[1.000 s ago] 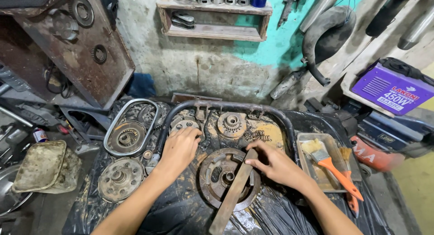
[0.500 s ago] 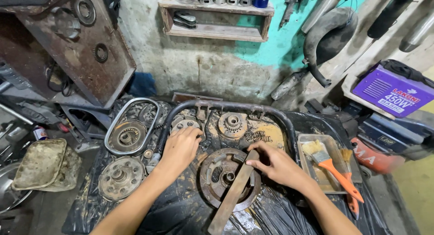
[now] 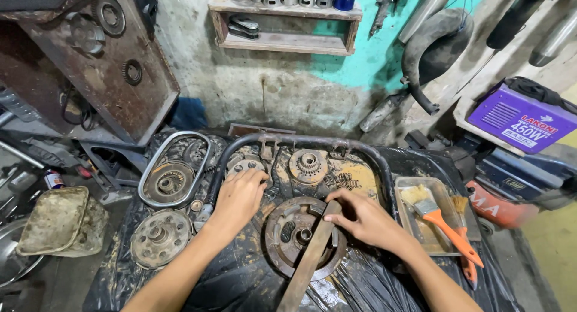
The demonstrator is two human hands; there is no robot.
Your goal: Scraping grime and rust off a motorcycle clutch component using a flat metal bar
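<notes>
Nothing has shifted: right hand (image 3: 366, 219) fingers pinch rusty flat bar (image 3: 309, 261) on greasy round drum (image 3: 300, 235), left hand (image 3: 238, 198) released.

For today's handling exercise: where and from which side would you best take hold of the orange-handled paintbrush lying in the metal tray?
Probably the orange handle, from above on the near right. The paintbrush lies flat in the tray, bristles toward the far left, handle reaching over the near rim, so it is free. The right hand is closest.

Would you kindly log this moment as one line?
left hand: on greasy parts | right hand: on flat bar across round rusty disc
</notes>
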